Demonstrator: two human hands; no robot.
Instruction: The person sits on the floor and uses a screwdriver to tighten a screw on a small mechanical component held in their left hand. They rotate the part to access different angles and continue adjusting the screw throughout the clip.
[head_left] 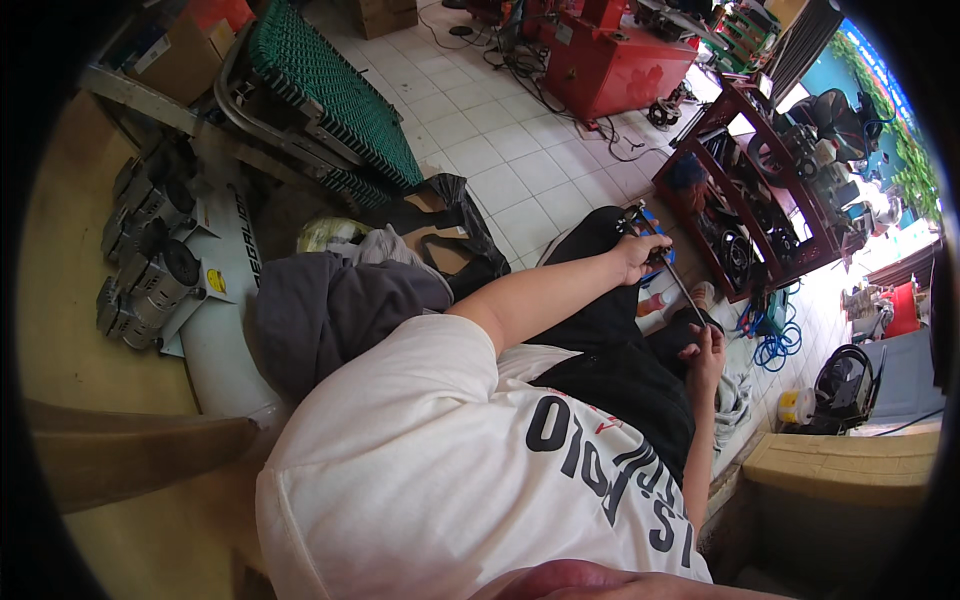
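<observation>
A slim dark metal rod (686,292) runs between my two hands, over my lap. My left hand (640,257), arm stretched out, is closed round its far end, where a small metal fitting (633,214) sticks out beyond my fingers. The fitting's exact kind is too small to make out. With bent fingers, my right hand (704,352) pinches the near end of the rod. Just past my left hand lies something blue (651,218), partly hidden. Below the rod, a small bottle (655,302) with red on it stands near my foot.
A dark red metal rack (745,190) with parts and cables stands ahead right, with coiled blue hose (778,345) beside it. A red machine cabinet (618,70) stands farther back. At left are a green woven folding chair (335,95), a black plastic bag (465,225) and metal units (150,280).
</observation>
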